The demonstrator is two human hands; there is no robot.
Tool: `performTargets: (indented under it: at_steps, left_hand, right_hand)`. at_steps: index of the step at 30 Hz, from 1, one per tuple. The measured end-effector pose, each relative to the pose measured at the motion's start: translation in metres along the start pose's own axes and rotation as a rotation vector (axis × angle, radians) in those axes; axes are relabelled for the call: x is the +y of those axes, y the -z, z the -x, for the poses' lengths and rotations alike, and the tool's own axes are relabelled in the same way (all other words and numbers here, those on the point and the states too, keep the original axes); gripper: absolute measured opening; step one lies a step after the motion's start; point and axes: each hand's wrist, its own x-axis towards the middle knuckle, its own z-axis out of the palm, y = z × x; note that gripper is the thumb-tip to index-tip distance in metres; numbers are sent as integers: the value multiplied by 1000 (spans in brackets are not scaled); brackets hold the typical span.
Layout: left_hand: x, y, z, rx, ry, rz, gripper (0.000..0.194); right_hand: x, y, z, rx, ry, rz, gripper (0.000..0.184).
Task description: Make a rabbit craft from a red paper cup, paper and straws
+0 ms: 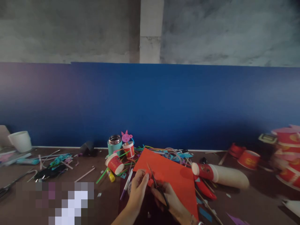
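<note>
My right hand [172, 198] is closed round a pair of scissors [153, 178] with dark handles, its blades pointing up and away from me. Between the thumb and fingers of my left hand [137, 187] is a small piece of red paper [149, 181], close beside the blades. It blends with the large orange-red sheet [174, 170] lying behind and under my hands, so its outline is hard to make out. A white and purple marker [127, 184] lies just left of my left hand.
Behind the sheet are a teal thermos [114, 145], a tipped red paper cup [114, 164] and scattered straws. At right lie joined paper cups [220, 175] and stacked red cups [289, 156]. A white mug [20, 141] stands far left. A blue partition [150, 103] edges the table.
</note>
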Motion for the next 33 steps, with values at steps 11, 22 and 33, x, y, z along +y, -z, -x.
performTargets:
  at_steps: [11,22,33]
  left_hand:
    - [1,2,0,53,-22,-51,31]
    - [-2,2,0,148,17,-5,36]
    - [-3,1,0,33,-43,-70,32]
  right_hand:
    - [-9,-2,2,0,-16,29,47]
    - [4,3,0,-44,3,-104,89]
    - [8,0,-1,2,-16,-145,97]
